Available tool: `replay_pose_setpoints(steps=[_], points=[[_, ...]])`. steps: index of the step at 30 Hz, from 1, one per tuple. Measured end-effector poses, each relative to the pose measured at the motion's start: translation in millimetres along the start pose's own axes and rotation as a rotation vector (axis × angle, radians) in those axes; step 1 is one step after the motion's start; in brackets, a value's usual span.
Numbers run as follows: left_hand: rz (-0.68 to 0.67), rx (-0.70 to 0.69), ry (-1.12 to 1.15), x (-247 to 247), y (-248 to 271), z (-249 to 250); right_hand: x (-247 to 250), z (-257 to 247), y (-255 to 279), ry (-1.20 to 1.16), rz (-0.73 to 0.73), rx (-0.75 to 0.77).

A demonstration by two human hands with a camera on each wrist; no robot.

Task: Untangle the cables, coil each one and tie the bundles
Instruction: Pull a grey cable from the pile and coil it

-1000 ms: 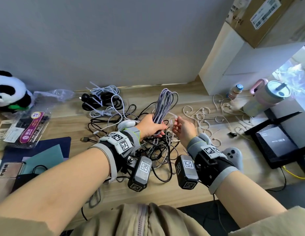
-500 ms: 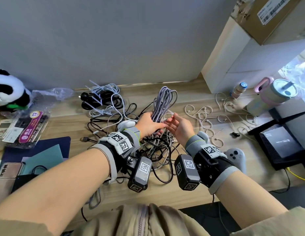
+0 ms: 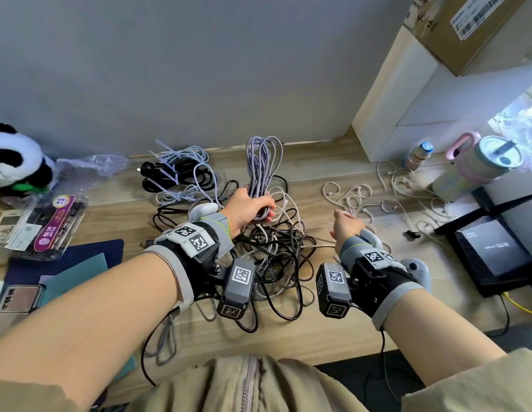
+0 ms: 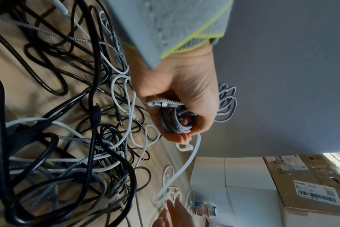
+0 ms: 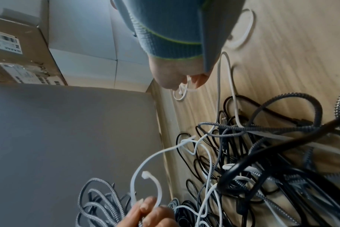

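My left hand (image 3: pixel 254 208) grips a coiled grey-and-white braided cable (image 3: pixel 263 165) upright above the tangle; its connectors show in my fist in the left wrist view (image 4: pixel 175 121). A white zip tie (image 4: pixel 192 156) hangs from the same fingers. My right hand (image 3: pixel 345 224) is down on the desk to the right, among loose white zip ties (image 3: pixel 363 203). In the right wrist view the thumb and fingers (image 5: pixel 198 79) pinch one tie (image 5: pixel 180 93). The tangle of black, white and braided cables (image 3: pixel 276 257) lies between my wrists.
Two tied bundles (image 3: pixel 181 173) lie at the back left beside a white mouse (image 3: pixel 204 209). A game controller (image 3: pixel 416 269) sits under my right wrist, with a black router (image 3: pixel 490 251), tumbler (image 3: pixel 490 162) and small bottle (image 3: pixel 419 153) farther right. A plush panda (image 3: pixel 15 162) and packets are at the left.
My right hand has left the coil and moved right and down onto the loose zip ties. The left hand still holds the coil upright.
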State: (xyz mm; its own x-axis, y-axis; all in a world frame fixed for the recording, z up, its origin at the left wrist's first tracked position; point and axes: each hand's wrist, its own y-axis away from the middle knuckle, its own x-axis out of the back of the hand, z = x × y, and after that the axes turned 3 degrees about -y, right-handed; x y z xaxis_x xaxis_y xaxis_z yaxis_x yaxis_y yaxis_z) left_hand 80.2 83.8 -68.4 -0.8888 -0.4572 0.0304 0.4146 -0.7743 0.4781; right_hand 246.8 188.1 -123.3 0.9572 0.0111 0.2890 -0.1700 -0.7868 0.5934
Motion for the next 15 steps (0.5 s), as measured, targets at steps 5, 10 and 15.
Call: replay_pose_setpoints(steps=[5,10,15], points=[[-0.026,-0.005,-0.032,0,1,-3,-6,-5,7,0.020,-0.083,0.065],[-0.048,-0.044,-0.114,3,2,-5,-21,-23,38,0.131,-0.477,0.073],[-0.130,-0.119,-0.210,7,16,0,-29,-30,51,0.260,-0.709,-0.170]])
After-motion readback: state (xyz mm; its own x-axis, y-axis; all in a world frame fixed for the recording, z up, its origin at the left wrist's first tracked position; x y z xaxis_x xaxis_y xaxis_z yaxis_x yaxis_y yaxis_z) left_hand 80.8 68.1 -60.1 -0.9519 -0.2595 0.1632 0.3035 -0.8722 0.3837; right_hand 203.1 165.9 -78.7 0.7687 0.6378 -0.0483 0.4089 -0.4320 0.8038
